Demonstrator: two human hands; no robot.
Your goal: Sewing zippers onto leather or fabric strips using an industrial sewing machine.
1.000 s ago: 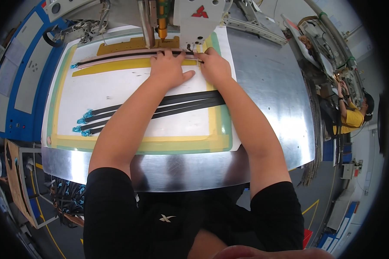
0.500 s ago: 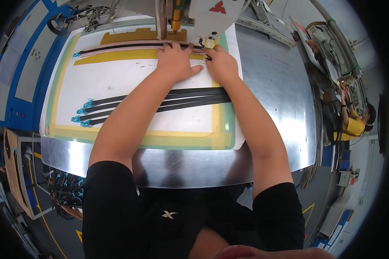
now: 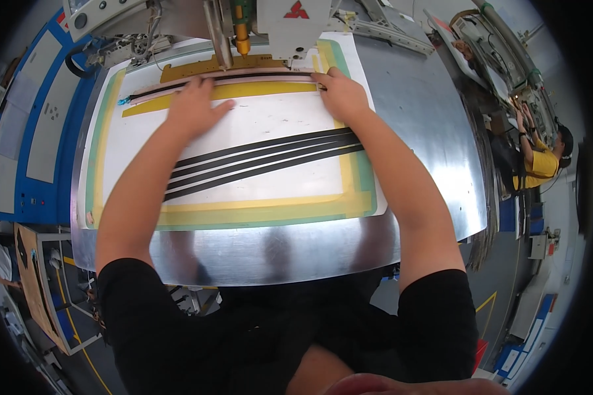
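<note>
A long black strap (image 3: 270,77) lies along a pale pink strip near the far side of the white work sheet (image 3: 263,118). Its left end is wrapped in blue-teal material (image 3: 124,101). My left hand (image 3: 192,112) rests its fingertips on the strap's left half, fingers apart and thumb stretched out. At the strap's right end, my right hand (image 3: 344,97) is closed, with curled fingers pressed on that end. A gold-yellow bar (image 3: 270,88) runs along the near side of the pink strip, and a notched gold plate (image 3: 224,64) lies behind it. Several black straps (image 3: 257,147) lie nearer me, their left ends hidden by my left arm.
Above the far edge hang a brass-coloured nozzle (image 3: 242,41), a metal rod (image 3: 217,33) and a white machine housing (image 3: 290,29). Yellow and green tape (image 3: 257,214) borders the sheet on the metal table (image 3: 428,125). A co-worker in a yellow shirt (image 3: 540,161) is at far right.
My left hand has slid leftward along the strap, away from my right hand, which stays at the right end. The view has shifted slightly, and the loose straps' wrapped ends are now behind my left arm.
</note>
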